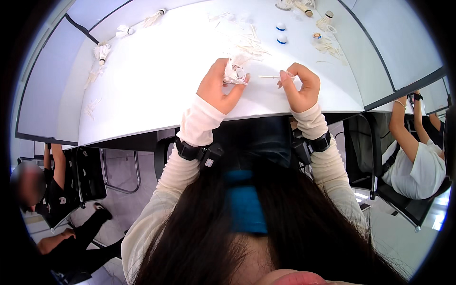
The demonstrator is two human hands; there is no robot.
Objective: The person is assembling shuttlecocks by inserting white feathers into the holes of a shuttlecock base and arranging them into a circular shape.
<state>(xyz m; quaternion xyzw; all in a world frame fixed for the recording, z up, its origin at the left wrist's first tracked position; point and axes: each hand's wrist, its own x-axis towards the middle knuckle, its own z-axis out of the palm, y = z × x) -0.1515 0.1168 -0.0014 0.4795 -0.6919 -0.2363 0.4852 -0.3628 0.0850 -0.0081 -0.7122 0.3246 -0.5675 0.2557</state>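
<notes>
My left hand [213, 90] is closed round a ragged white shuttlecock skirt [234, 73], its round opening facing up and no cork showing on it. To its right, my right hand [305, 88] pinches a thin white feather shaft [269, 77] between thumb and fingers; the shaft points left toward the skirt, apart from it. Beyond my hands lies a loose pile of feather shafts [251, 46]. Two white cork bases with blue bands, one [282, 39] nearer and one [281, 26] farther, stand right of that pile.
Worn shuttlecocks lie at the left, such as one shuttlecock [102, 56], and at the far right, another shuttlecock [325, 20]. Feather scraps [327, 46] lie below the latter. Partitions [365, 42] border the white table [156, 90]. Other people sit at both sides, one in a white shirt [413, 171].
</notes>
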